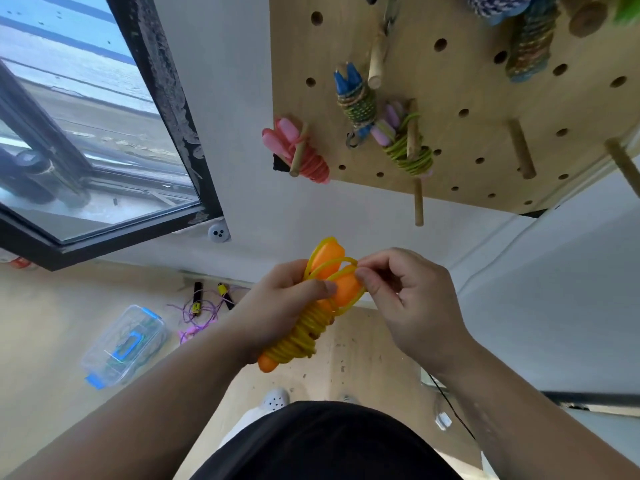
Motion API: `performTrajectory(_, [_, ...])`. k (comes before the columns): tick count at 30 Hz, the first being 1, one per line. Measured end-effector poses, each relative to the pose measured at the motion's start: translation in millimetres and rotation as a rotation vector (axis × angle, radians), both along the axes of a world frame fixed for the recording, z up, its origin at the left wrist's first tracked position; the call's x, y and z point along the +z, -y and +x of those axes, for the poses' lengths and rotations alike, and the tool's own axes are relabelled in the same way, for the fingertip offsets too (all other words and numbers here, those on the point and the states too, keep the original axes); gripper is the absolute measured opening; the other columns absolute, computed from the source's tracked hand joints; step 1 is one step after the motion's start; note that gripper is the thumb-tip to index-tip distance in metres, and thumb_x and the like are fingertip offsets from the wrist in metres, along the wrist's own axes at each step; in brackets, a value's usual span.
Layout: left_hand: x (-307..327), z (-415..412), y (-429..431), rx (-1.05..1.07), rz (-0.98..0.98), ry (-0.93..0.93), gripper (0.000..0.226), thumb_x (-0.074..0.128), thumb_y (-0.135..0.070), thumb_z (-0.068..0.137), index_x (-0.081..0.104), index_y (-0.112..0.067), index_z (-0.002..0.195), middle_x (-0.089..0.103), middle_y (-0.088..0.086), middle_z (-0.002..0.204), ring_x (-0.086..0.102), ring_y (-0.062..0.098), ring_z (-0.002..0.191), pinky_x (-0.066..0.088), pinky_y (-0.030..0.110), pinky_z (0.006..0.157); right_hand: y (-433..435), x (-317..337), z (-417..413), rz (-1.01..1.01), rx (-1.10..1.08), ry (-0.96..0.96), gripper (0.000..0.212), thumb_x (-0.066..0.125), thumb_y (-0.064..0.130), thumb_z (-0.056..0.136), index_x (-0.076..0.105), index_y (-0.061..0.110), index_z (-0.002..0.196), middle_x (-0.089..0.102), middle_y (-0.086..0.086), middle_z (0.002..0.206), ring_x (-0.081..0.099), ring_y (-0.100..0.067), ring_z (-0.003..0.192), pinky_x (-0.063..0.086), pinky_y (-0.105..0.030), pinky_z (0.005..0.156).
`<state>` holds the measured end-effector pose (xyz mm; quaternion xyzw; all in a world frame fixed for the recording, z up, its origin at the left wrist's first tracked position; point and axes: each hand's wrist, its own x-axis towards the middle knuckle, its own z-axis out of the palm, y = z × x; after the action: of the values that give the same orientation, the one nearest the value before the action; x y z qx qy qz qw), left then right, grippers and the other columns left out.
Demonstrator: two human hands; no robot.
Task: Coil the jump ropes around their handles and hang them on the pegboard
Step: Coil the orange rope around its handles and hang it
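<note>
Left hand: your left hand (287,299) curls round the orange jump rope (308,332), clamping both handles together so the yellow coil cannot spring loose.
Right hand: your right hand (405,296) pinches the end loop (343,262) of cord at the handles' upper ends, seemingly to tuck it and lock the winding.
Rope's place: in the air before you, below the pegboard's lower edge, not yet hung.
Floor: a purple rope (201,311) lies uncoiled beside a clear box (124,344), probably waiting its turn.
Pegboard: the pegboard (467,150) carries a pink bundle (311,161) at its lower left corner and a green bundle (410,152) near the lower edge, each hung on a peg.
Free peg: a bare peg (419,202) at the lower edge looks the nearest spot.
</note>
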<state>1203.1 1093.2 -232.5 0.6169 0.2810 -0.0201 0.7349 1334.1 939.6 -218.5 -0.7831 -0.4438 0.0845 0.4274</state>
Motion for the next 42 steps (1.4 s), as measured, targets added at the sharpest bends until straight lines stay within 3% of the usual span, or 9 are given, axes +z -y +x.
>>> performTrajectory(3, [0.5, -2.3, -1.8, -0.039, -0.118, 0.007, 0.041, 0.076, -0.039, 0.083, 0.061, -0.021, 0.117, 0.074, 0.006, 0.086, 0.072, 0.022, 0.072, 0.058, 0.035, 0.064, -0.7, 1.8, -0.4, 0.046, -0.008, -0.154, 0.015, 0.063, 0.032, 0.096, 0.071, 0.02, 0.094, 0.07, 0.009, 0.085, 0.067, -0.015, 0.083, 0.057, -0.029, 0.069])
performTrajectory(7, [2.8, -4.4, -0.8, -0.076, -0.246, 0.07, 0.038, 0.063, -0.032, 0.079, 0.058, -0.014, 0.112, 0.07, 0.011, 0.077, 0.067, 0.022, 0.062, 0.058, 0.034, 0.056, -1.5, 8.3, -4.4, 0.125, 0.001, -0.387, 0.007, 0.063, 0.032, 0.091, 0.068, 0.027, 0.09, 0.07, 0.01, 0.084, 0.069, -0.015, 0.083, 0.058, -0.023, 0.071])
performTrajectory(14, [-11.0, -4.0, -2.8, -0.358, -0.471, 0.255, 0.071, 0.082, -0.042, 0.074, 0.042, -0.004, 0.119, 0.065, 0.019, 0.08, 0.062, 0.028, 0.059, 0.055, 0.036, 0.062, -2.5, 20.0, -4.9, 0.184, 0.088, -0.508, 0.015, 0.068, 0.034, 0.086, 0.07, 0.019, 0.086, 0.068, -0.003, 0.083, 0.065, -0.012, 0.078, 0.057, -0.025, 0.069])
performTrajectory(17, [-0.6, 0.9, -5.3, -0.343, -0.257, 0.205, 0.059, 0.072, -0.037, 0.074, 0.048, -0.007, 0.119, 0.07, 0.011, 0.085, 0.069, 0.025, 0.067, 0.057, 0.036, 0.06, -3.8, 26.4, -0.7, 0.154, 0.096, -0.786, 0.016, 0.078, 0.041, 0.078, 0.072, 0.027, 0.076, 0.067, 0.003, 0.077, 0.065, -0.012, 0.076, 0.056, -0.028, 0.066])
performTrajectory(21, [14.1, 8.0, -7.8, -0.391, 0.454, 0.081, 0.053, 0.074, -0.051, 0.073, 0.052, -0.034, 0.118, 0.068, -0.006, 0.104, 0.07, 0.017, 0.093, 0.063, 0.033, 0.076, -3.8, 23.7, 6.3, 0.052, 0.024, -1.156, 0.008, 0.075, 0.029, 0.073, 0.07, 0.024, 0.072, 0.069, -0.002, 0.086, 0.066, -0.018, 0.085, 0.055, -0.034, 0.072])
performTrajectory(25, [11.6, 10.8, 1.5, -0.312, 0.734, 0.085, 0.041, 0.07, -0.059, 0.08, 0.046, -0.04, 0.108, 0.063, -0.011, 0.095, 0.067, 0.011, 0.085, 0.059, 0.025, 0.069, -3.1, 23.3, 3.8, 0.029, -0.116, -1.0, 0.02, 0.078, 0.038, 0.07, 0.075, 0.023, 0.083, 0.074, -0.002, 0.092, 0.071, -0.022, 0.092, 0.059, -0.036, 0.078])
performTrajectory(29, [8.8, 11.8, 9.9, -0.099, 0.477, 0.09, 0.06, 0.034, -0.079, 0.084, 0.058, -0.031, 0.111, 0.066, -0.006, 0.099, 0.067, 0.017, 0.092, 0.06, 0.041, 0.082, -4.5, 24.2, -2.0, 0.057, -0.187, -0.851, 0.01, 0.075, 0.027, 0.086, 0.076, 0.019, 0.091, 0.075, 0.001, 0.088, 0.073, -0.018, 0.089, 0.063, -0.036, 0.078])
performTrajectory(39, [16.1, 23.2, 24.8, 0.0, 0.545, 0.072, 0.053, 0.029, -0.065, 0.09, 0.059, -0.025, 0.11, 0.065, 0.0, 0.097, 0.064, 0.018, 0.091, 0.058, 0.045, 0.083, -4.6, 27.8, 12.9, -0.127, -0.086, -0.789, 0.012, 0.08, 0.024, 0.084, 0.07, 0.018, 0.088, 0.074, -0.008, 0.093, 0.073, -0.026, 0.091, 0.063, -0.044, 0.082])
performTrajectory(42, [17.0, 26.0, 25.2, 0.047, 0.522, 0.081, 0.053, 0.03, -0.065, 0.089, 0.058, -0.026, 0.11, 0.066, -0.001, 0.097, 0.064, 0.019, 0.092, 0.058, 0.044, 0.083, -8.8, 29.9, 16.5, -0.154, -0.064, -0.749, 0.026, 0.083, 0.025, 0.081, 0.064, 0.022, 0.098, 0.071, -0.01, 0.102, 0.071, -0.028, 0.097, 0.063, -0.046, 0.083])
